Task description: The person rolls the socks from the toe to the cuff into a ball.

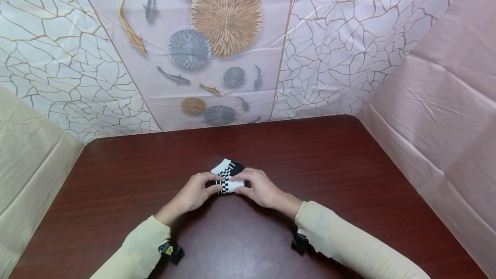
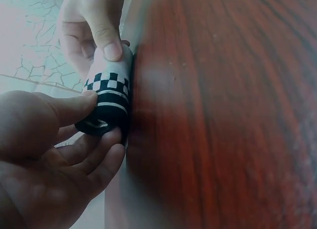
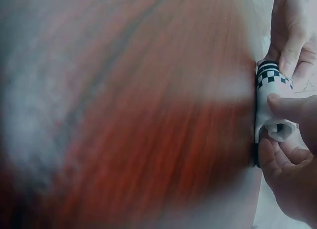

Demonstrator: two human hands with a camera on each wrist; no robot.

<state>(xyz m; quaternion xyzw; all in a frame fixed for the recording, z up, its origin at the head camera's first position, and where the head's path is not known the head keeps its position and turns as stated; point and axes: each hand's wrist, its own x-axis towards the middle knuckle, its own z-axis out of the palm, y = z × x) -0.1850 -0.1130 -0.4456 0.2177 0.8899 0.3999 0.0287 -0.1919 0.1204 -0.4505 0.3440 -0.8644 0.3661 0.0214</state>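
A black-and-white checkered sock (image 1: 221,168) lies on the table, its near part rolled into a small cylinder while a flat part with white and black patches spreads beyond. My left hand (image 1: 195,191) pinches the roll's left end, thumb over it and fingers at its side. At the other end my right hand (image 1: 261,187) grips the white part in the same way. In the left wrist view the roll (image 2: 111,85) shows its dark striped end by the left thumb. The coiled white end (image 3: 280,130) sits between right thumb and fingers in the right wrist view.
The dark red-brown wooden table (image 1: 310,154) has rounded far corners. Behind it hangs a patterned cloth (image 1: 329,55) with fish and round motifs, and plain pinkish cloth (image 1: 438,111) drapes at the right. Black straps with small devices (image 1: 170,251) sit at both wrists.
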